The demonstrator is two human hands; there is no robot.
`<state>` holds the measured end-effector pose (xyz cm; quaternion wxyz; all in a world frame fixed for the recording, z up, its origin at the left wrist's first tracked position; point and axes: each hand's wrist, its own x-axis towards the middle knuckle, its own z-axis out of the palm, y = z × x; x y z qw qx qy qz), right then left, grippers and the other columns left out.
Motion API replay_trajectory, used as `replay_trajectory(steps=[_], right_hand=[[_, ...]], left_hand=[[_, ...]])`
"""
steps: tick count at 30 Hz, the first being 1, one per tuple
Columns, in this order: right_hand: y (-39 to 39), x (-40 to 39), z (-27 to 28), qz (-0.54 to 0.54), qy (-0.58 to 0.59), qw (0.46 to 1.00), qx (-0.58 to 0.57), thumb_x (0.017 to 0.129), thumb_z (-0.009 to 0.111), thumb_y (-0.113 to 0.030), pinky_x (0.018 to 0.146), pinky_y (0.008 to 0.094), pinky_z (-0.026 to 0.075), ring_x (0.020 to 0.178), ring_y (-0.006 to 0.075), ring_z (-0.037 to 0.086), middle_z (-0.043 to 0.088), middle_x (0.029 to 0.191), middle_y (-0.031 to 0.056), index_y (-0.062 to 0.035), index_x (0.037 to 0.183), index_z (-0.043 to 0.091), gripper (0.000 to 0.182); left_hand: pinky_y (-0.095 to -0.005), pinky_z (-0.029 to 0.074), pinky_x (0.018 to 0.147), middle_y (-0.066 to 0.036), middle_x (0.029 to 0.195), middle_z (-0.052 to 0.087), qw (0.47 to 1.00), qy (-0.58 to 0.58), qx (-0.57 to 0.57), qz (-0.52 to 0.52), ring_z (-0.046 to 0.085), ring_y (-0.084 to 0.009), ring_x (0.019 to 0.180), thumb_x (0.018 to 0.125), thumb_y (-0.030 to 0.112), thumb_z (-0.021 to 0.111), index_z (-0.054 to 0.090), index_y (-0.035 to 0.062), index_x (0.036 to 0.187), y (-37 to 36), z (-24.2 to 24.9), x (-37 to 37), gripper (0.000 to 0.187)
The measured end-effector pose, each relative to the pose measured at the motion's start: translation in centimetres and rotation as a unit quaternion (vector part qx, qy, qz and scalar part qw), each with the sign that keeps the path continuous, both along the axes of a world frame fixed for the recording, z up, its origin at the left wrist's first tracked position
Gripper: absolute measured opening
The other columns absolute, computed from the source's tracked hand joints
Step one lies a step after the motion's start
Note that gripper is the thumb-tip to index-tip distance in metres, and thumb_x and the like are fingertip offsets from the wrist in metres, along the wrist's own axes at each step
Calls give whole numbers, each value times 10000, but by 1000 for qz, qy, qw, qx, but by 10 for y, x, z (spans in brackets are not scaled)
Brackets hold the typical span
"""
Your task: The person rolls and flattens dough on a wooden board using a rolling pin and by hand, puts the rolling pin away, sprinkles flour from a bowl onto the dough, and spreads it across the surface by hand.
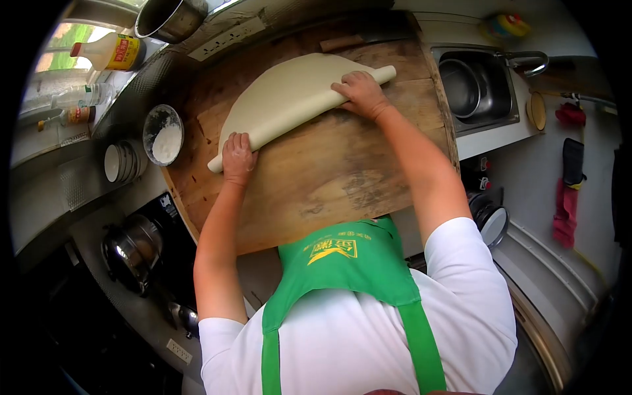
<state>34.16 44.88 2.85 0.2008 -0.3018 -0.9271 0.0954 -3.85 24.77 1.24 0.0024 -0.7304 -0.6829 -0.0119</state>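
Note:
A wide sheet of pale dough lies on a wooden board, its far edge rounded. Along its near side runs a long rolling pin, set at a slant, with dough apparently wrapped around its middle. My left hand curls over the roll close to the pin's lower left end. Near the other end, my right hand grips the roll with its fingers bent over the top. The palms and the undersides of the fingers are hidden.
Left of the board stand a bowl of white flour and stacked bowls. A cleaver lies at the board's far edge. To the right is a sink with a metal pot; bottles line the windowsill.

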Motion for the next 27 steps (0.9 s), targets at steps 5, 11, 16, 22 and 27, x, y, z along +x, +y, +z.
replay_trajectory(steps=[5,11,16,22,27], right_hand=[[-9,127,6,-102,-67,993,6,689,906,-283,971,451,504,1097,309,618,647,1094,54,-235,1175,688,535],[-85,203,20,-193,-105,976,-18,666,901,-227,922,457,507,1031,314,623,644,1042,50,-210,1153,695,529],[-190,189,20,-134,-84,985,-62,628,916,-251,916,450,489,1005,296,619,622,1001,55,-206,1168,697,584],[-255,139,7,-29,-50,990,-129,617,923,-296,1005,466,470,1109,301,611,628,1094,68,-191,1220,677,660],[-274,103,18,-22,-43,992,-119,766,857,-425,1207,570,332,1479,357,430,539,1505,148,-216,1474,580,789]], left_hand=[[-460,463,1072,-163,1190,618,993,-50,46,-95,572,-370,1258,762,207,831,554,22,1228,40,6,117,573],[-457,469,1074,-176,1154,616,990,-59,13,-130,567,-365,1248,813,145,725,565,24,1177,21,-4,191,416],[-500,437,1130,-205,1180,621,979,-66,-4,-192,549,-403,1292,845,164,669,563,-10,1241,-86,-1,147,446],[-553,321,1252,-267,1502,500,980,26,-40,-194,393,-459,1505,896,165,601,477,-53,1466,-203,-3,85,623],[-526,196,1310,-281,1679,314,964,-89,-103,-227,266,-447,1580,947,352,621,378,-79,1574,-199,28,149,798]])
